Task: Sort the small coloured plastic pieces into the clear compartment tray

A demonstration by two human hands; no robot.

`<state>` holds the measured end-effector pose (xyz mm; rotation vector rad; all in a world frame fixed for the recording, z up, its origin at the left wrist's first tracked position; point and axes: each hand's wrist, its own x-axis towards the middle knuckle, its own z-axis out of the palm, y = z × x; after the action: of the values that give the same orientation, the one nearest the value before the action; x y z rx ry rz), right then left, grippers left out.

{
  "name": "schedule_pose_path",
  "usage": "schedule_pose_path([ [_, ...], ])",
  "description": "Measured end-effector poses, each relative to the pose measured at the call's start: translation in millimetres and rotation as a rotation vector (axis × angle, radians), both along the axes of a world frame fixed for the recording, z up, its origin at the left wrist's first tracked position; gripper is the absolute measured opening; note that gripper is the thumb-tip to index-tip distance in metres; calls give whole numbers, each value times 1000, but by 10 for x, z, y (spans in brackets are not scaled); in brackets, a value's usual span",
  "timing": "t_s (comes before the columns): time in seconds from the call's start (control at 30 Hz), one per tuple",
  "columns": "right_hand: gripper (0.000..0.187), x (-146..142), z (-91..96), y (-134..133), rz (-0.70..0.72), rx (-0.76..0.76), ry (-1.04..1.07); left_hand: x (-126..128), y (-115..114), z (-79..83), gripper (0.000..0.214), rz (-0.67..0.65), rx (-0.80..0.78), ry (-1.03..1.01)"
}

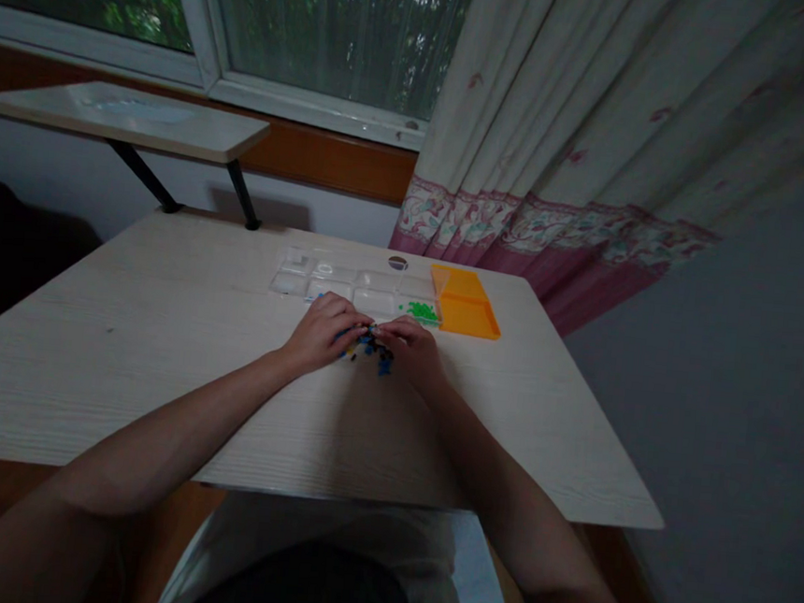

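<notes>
My left hand (323, 334) and my right hand (417, 352) meet over a small pile of little blue, black and yellow pieces (384, 366) on the table. Both hands have their fingers bent and drawn together at the fingertips, close above the pieces. What the fingertips pinch is too small to make out. Just behind the hands lies a clear compartment tray (353, 299). Small bright green pieces (421, 312) sit in its front right compartment. A bit of blue shows at its front edge beside my left hand.
An orange plastic tray (469, 318) adjoins the clear tray on the right. A dark round spot (398, 263) is behind them. On the left, a raised shelf (129, 118) stands on black legs over the pale wooden table (161, 318). A curtain (527, 162) hangs behind the right edge.
</notes>
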<state>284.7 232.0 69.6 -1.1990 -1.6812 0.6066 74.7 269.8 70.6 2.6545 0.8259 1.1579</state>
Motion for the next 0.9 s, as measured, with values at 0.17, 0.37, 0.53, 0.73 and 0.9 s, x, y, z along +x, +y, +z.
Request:
schedule_pose_path([
  [0.17, 29, -23, -13, -3, 12, -19, 32, -5, 5, -2, 26, -19, 7, 24],
  [0.37, 31, -25, -22, -8, 13, -82, 49, -9, 25, -14, 26, -26, 34, 34],
  [0.53, 35, -32, -19, -14, 12, -107, 48, -10, 21, 1, 26, -21, 31, 37],
  [0.73, 38, -23, -18, -16, 34, -125, 14, -21, 40, -7, 25, 9, 75, 48],
  [0.9, 38, -13, -37, -7, 41, -107, -21, -22, 50, -27, 24, 21, 60, 73],
])
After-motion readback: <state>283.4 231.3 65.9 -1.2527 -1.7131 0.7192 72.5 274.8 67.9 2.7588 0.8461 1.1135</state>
